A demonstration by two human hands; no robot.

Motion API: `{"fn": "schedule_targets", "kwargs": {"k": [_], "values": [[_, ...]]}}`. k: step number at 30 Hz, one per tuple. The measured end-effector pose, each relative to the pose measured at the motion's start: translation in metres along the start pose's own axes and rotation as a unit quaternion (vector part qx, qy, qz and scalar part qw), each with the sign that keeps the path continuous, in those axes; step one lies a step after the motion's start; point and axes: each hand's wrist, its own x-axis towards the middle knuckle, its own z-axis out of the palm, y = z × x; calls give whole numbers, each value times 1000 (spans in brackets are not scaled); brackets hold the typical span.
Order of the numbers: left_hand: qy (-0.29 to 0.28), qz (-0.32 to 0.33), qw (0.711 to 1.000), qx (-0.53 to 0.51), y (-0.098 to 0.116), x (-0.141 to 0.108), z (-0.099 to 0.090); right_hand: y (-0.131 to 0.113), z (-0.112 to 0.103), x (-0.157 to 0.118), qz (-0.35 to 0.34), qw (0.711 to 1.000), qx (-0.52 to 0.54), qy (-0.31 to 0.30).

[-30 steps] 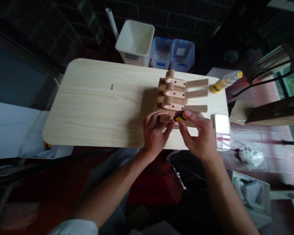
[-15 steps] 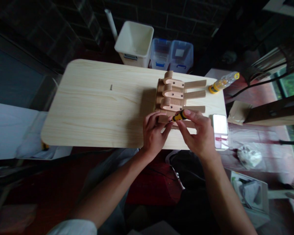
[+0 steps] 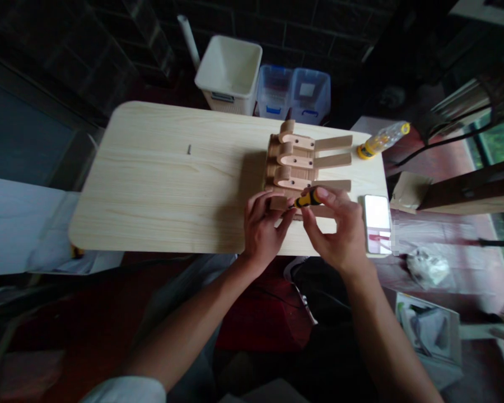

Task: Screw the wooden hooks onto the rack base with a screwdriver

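Observation:
A wooden rack [image 3: 299,162] with several curved hook-like pieces lies on the right part of the light wood table. Dark screw heads show in three of its pieces. My right hand [image 3: 338,224] is closed around a yellow and black screwdriver [image 3: 309,198], its tip pointing left at the piece nearest me. At that tip my left hand [image 3: 264,226] wraps its fingers round the curved end of the nearest wooden piece [image 3: 278,204], thumb close to the screwdriver's tip. Whatever lies right under the tip is hidden by my fingers.
One small screw [image 3: 189,149] lies on the table [image 3: 151,190], left of the rack. A clear bottle-shaped container with a yellow cap [image 3: 382,141] and a phone [image 3: 377,224] are at the right edge. Beyond the table stand a white bin [image 3: 229,67] and two clear boxes [image 3: 311,95].
Both hands keep almost the same place at the nearest wooden piece. The whole view has shifted very slightly; the screwdriver stays in my right hand.

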Motion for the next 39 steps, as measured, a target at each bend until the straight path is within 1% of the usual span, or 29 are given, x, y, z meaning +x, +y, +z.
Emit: {"fn": "schedule_targets", "kwargs": {"k": [3,7,13,18,21,24,29,33,39], "values": [[-9,-6,1000,-9,0,0,-1,-1,-1,-1,0,999,25,-24],[-7,-9,1000,-8,0,0,-2,1,-1,-2,10,999,30,-30],[-10,-13,1000,-2,0,-1,-2,6,0,-2,9,1000,-10,-11],[-8,-10,1000,-6,-1,-2,-2,5,1,-3,21,1000,-18,5],[-23,-11,1000,-6,-2,-2,-3,2,1,-1,20,1000,-13,3],[-38,-9,999,-1,-1,-2,-4,-1,1,0,9,1000,4,-13],[-34,-8,999,2,0,0,-5,0,-1,-2,5,999,14,-30],[-28,-2,1000,-5,0,0,-5,3,-1,-2,-8,1000,-3,-21],[-36,-4,999,-8,0,-1,-6,6,1,-4,13,1000,-2,-1]]}}
